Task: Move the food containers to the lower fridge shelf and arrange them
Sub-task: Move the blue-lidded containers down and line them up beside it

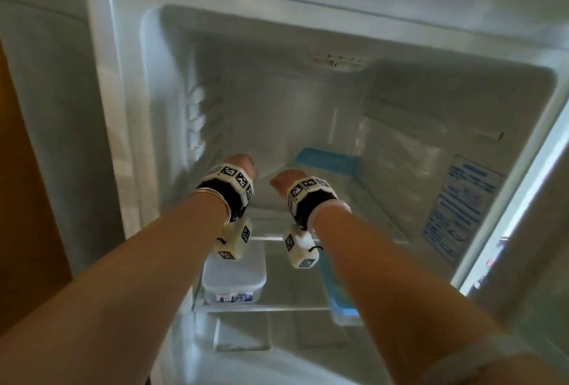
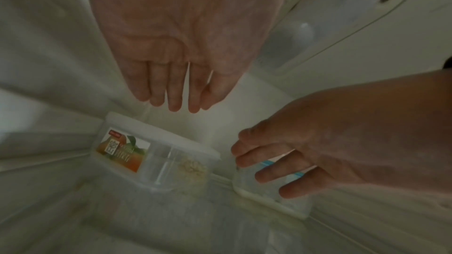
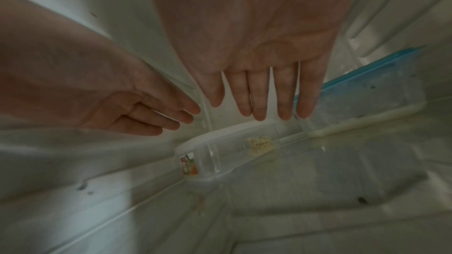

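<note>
Both hands are inside the open fridge and hold nothing: the left hand hangs with straight fingers pointing down and inward, and the right hand is likewise flat, its fingers slightly spread. From the wrist views, two food containers sit at the back of a shelf, beyond and below the fingertips. The clear container with a white lid, carrying an orange label and a small pale clump of food, lies ahead of the left hand, with one corner turned toward the hands; its long axis seems to run roughly along the back edge of the shelf. The blue-lidded container lies just to its right, apart from it by a narrow gap, directly ahead of the right hand, whose outer fingertips overlap its near end in the right wrist view; whether they touch it cannot be told. Its long axis runs away to the right along the back wall. So each hand is nearer to its own container, and the coming reach looks like a forward and downward one. In the head view another white-lidded container and another blue-lidded container rest on the glass shelf below the wrists, the blue one with its long axis front to back.
</note>
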Action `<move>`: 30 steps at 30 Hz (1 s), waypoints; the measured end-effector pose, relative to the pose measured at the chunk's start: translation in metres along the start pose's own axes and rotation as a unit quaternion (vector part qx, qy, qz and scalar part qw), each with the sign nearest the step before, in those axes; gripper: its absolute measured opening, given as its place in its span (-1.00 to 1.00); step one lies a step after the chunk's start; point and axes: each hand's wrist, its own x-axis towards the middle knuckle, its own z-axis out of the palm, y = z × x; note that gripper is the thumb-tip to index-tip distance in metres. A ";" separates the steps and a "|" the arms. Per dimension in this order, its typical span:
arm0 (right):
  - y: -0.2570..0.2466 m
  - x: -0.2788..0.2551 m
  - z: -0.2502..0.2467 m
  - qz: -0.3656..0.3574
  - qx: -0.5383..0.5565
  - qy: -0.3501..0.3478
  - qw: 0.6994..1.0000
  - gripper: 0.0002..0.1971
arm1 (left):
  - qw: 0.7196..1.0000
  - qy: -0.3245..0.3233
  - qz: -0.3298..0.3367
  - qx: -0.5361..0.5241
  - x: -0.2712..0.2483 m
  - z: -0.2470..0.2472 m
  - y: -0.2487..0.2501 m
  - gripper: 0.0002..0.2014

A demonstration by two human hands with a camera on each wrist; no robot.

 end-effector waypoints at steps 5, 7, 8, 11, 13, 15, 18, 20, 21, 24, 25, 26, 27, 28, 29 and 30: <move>0.004 0.035 -0.011 0.013 0.065 -0.031 0.997 -0.46 | 0.985 -0.047 0.027 0.162 0.050 0.011 -0.003 -0.38; 0.007 0.048 -0.012 0.005 0.080 -0.033 0.996 -0.44 | 0.977 -0.067 0.030 0.202 0.046 0.006 -0.004 -0.30; 0.007 0.053 -0.012 -0.001 0.085 -0.035 0.996 -0.44 | 0.973 -0.074 0.036 0.215 0.046 0.004 -0.004 -0.31; 0.005 0.063 -0.010 -0.018 0.076 -0.062 0.995 -0.43 | 0.969 -0.063 0.042 0.234 0.056 0.002 -0.012 -0.34; 0.006 0.067 -0.010 -0.039 0.058 -0.073 0.995 -0.46 | 0.969 -0.075 0.043 0.230 0.062 0.002 -0.018 -0.34; 0.007 0.070 -0.011 -0.052 0.044 -0.074 0.995 -0.50 | 0.970 -0.080 0.049 0.225 0.063 0.001 -0.019 -0.38; 0.008 0.071 -0.011 -0.056 0.045 -0.076 0.995 -0.48 | 0.967 -0.071 0.056 0.238 0.056 -0.002 -0.019 -0.42; 0.008 0.069 -0.010 -0.038 0.081 -0.073 0.993 -0.41 | 0.969 -0.071 0.059 0.228 0.049 -0.006 -0.017 -0.47; 0.009 0.069 -0.010 -0.029 0.103 -0.068 0.992 -0.37 | 0.968 -0.070 0.062 0.232 0.043 -0.008 -0.016 -0.49; 0.013 0.061 -0.011 0.000 0.124 -0.058 0.991 -0.30 | 0.963 -0.079 0.066 0.251 0.026 -0.012 -0.011 -0.50; 0.014 0.059 -0.010 0.009 0.126 -0.055 0.990 -0.29 | 0.962 -0.083 0.060 0.252 0.021 -0.011 -0.009 -0.52; 0.015 0.055 -0.009 0.018 0.128 -0.056 0.990 -0.29 | 0.963 -0.080 0.053 0.253 0.017 -0.010 -0.008 -0.55; 0.016 0.051 -0.008 0.025 0.129 -0.056 0.990 -0.30 | 0.959 -0.078 0.058 0.268 0.012 -0.011 -0.008 -0.59; 0.016 0.046 -0.007 0.030 0.126 -0.054 0.990 -0.31 | 0.954 -0.076 0.072 0.280 0.007 -0.011 -0.009 -0.67; 0.016 0.040 -0.006 0.032 0.124 -0.051 0.991 -0.32 | 0.940 -0.078 0.095 0.320 -0.003 -0.012 -0.007 -0.76; 0.015 0.034 -0.006 0.034 0.123 -0.047 0.991 -0.34 | 0.930 -0.083 0.095 0.346 -0.012 -0.016 -0.004 -0.81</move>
